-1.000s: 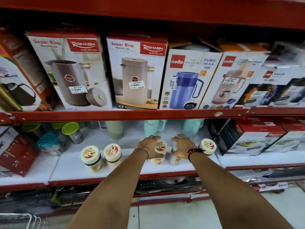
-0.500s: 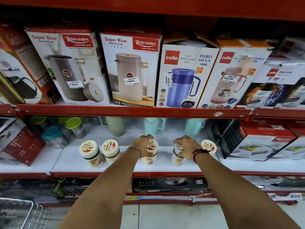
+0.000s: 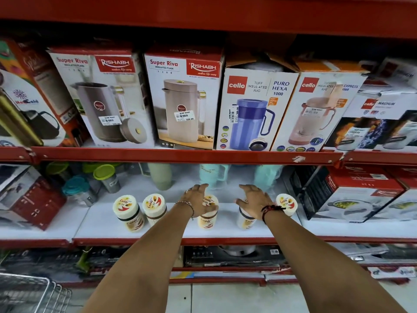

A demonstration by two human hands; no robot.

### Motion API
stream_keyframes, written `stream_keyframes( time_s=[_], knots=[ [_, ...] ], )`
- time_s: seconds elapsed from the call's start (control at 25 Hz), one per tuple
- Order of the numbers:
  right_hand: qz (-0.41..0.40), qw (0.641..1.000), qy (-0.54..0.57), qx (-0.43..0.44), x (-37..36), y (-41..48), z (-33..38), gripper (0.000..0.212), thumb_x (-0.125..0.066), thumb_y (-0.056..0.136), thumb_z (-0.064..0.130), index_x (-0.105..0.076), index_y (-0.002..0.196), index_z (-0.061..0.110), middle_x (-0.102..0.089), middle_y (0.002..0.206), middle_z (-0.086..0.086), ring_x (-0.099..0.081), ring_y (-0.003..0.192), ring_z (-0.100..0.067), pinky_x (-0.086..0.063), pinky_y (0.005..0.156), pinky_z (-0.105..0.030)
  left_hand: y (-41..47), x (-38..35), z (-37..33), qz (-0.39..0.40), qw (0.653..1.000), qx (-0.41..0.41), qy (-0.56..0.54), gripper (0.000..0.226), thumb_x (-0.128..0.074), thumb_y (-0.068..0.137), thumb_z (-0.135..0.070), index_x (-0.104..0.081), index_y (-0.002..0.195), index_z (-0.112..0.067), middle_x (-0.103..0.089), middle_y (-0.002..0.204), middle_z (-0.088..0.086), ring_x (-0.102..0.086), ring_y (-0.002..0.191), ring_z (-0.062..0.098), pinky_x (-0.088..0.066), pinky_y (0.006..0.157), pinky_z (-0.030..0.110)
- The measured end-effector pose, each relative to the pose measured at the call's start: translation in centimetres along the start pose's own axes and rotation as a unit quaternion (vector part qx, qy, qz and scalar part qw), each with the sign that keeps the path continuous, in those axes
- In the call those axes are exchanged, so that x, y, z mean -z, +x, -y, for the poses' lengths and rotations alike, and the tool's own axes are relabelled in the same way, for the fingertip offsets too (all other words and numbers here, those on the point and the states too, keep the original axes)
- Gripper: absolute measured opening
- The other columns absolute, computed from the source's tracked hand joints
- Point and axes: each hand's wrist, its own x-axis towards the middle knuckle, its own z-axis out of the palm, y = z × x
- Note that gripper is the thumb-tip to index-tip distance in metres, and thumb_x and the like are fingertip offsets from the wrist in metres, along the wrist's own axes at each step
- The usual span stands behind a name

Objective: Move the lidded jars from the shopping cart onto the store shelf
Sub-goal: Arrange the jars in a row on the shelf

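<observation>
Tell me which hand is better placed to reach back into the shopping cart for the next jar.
Left, probably. The shopping cart sits at the lower left, on the left hand's side. The right hand would have to cross the body. Both hands look opened over jars standing on the shelf.

Both your arms reach forward and up, bare to the elbow, nearly parallel and a little apart; your left hand (image 3: 198,201) is palm down with the fingers spread loose and straight, not curled; a thin bead bracelet (image 3: 186,204) circles that wrist; your right hand (image 3: 253,201) is likewise flat and opened, fingers pointing ahead; a dark red thread band (image 3: 270,210) wraps the right wrist.
</observation>
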Motion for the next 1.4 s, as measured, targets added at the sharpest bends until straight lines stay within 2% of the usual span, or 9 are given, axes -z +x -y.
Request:
stream_keyframes(
  time_s=[0.24, 0.52, 0.68, 0.8, 0.88, 0.96, 1.04, 1.2, 1.4],
  knots=[
    [-0.042, 0.998, 0.010, 0.047, 0.3, 0.7, 6.1, 0.062, -0.044, 0.099, 0.053, -0.031, 0.153, 0.025, -0.034, 0.160, -0.005, -0.028, 0.149, -0.025, -0.014, 0.122, -0.058, -1.9, 5.3, 4.1, -0.082, 0.992, 0.017, 0.096, 0.076, -0.042, 0.091, -0.064, -0.026, 0.153, -0.022, -0.033, 0.158, 0.007, -0.026, 0.147, 0.028, -0.007, 0.124, 0.052],
    [-0.060, 0.994, -0.025, 0.088, -2.5, 1.6, 16.1, 0.051, -0.044, 0.097, 0.054, -0.046, 0.143, 0.030, -0.049, 0.149, -0.002, -0.038, 0.143, -0.022, 0.006, 0.121, -0.060, -5.5, 9.5, 13.4, -0.092, 0.984, 0.076, 0.135, 0.069, -0.044, 0.092, -0.060, -0.034, 0.150, -0.025, -0.037, 0.155, 0.007, -0.033, 0.144, 0.029, -0.012, 0.122, 0.055],
    [-0.029, 0.992, -0.036, 0.120, -3.9, 1.9, 19.5, 0.052, -0.055, 0.092, 0.050, -0.048, 0.140, 0.031, -0.050, 0.148, 0.001, -0.037, 0.144, -0.018, 0.015, 0.119, -0.056, -6.5, 10.2, 17.2, -0.028, 0.981, 0.129, 0.144, 0.071, -0.041, 0.091, -0.065, -0.033, 0.151, -0.028, -0.031, 0.158, 0.007, -0.032, 0.145, 0.032, -0.020, 0.120, 0.052],
    [0.024, 0.986, -0.048, 0.160, -5.6, 2.2, 23.0, 0.066, -0.069, 0.080, 0.042, -0.047, 0.141, 0.031, -0.048, 0.148, 0.000, -0.035, 0.144, -0.019, 0.009, 0.123, -0.055, -6.8, 10.2, 21.1, 0.064, 0.990, 0.114, 0.053, 0.065, -0.053, 0.091, -0.050, -0.035, 0.150, -0.029, -0.025, 0.159, 0.009, -0.036, 0.142, 0.035, -0.035, 0.116, 0.044],
    [0.046, 0.984, -0.044, 0.168, -6.9, 2.4, 24.7, 0.073, -0.074, 0.074, 0.036, -0.047, 0.142, 0.032, -0.046, 0.149, 0.002, -0.037, 0.142, -0.020, -0.004, 0.124, -0.052, -6.9, 9.7, 22.8, 0.117, 0.991, 0.072, 0.000, 0.076, -0.067, 0.084, -0.037, -0.032, 0.150, -0.027, -0.025, 0.157, 0.009, -0.039, 0.140, 0.031, -0.041, 0.112, 0.040],
    [0.060, 0.985, -0.014, 0.163, -8.2, 2.5, 25.6, 0.074, -0.076, 0.074, 0.034, -0.048, 0.143, 0.033, -0.045, 0.150, 0.003, -0.043, 0.138, -0.022, -0.028, 0.119, -0.043, -7.1, 9.1, 23.5, 0.120, 0.992, 0.047, 0.003, 0.091, -0.079, 0.075, -0.035, -0.029, 0.151, -0.027, -0.030, 0.153, 0.009, -0.042, 0.138, 0.030, -0.043, 0.111, 0.039],
    [0.068, 0.986, 0.016, 0.152, -9.2, 2.5, 26.1, 0.070, -0.076, 0.076, 0.032, -0.050, 0.142, 0.030, -0.046, 0.148, 0.001, -0.048, 0.135, -0.024, -0.041, 0.112, -0.038, -7.0, 8.3, 23.9, 0.088, 0.995, 0.036, 0.008, 0.097, -0.084, 0.068, -0.043, -0.032, 0.149, -0.028, -0.039, 0.147, 0.010, -0.048, 0.133, 0.031, -0.045, 0.108, 0.041],
    [0.021, 0.995, 0.018, 0.092, -9.5, 2.1, 26.7, 0.073, -0.077, 0.068, 0.044, -0.055, 0.137, 0.033, -0.055, 0.133, -0.002, -0.057, 0.123, -0.026, -0.050, 0.100, -0.036, -6.4, 8.6, 24.5, 0.050, 0.999, 0.005, 0.001, 0.080, -0.080, 0.069, -0.045, -0.045, 0.139, -0.026, -0.059, 0.130, 0.011, -0.062, 0.114, 0.032, -0.056, 0.094, 0.042],
    [-0.041, 0.999, 0.012, 0.006, -9.8, 2.0, 27.1, 0.078, -0.077, 0.069, 0.055, -0.052, 0.138, 0.028, -0.056, 0.130, -0.007, -0.058, 0.120, -0.029, -0.050, 0.096, -0.036, -5.7, 11.0, 24.7, 0.100, 0.992, -0.048, 0.062, 0.071, -0.073, 0.071, -0.012, -0.050, 0.137, -0.025, -0.053, 0.128, 0.009, -0.057, 0.117, 0.029, -0.059, 0.083, 0.039]
  ],
)
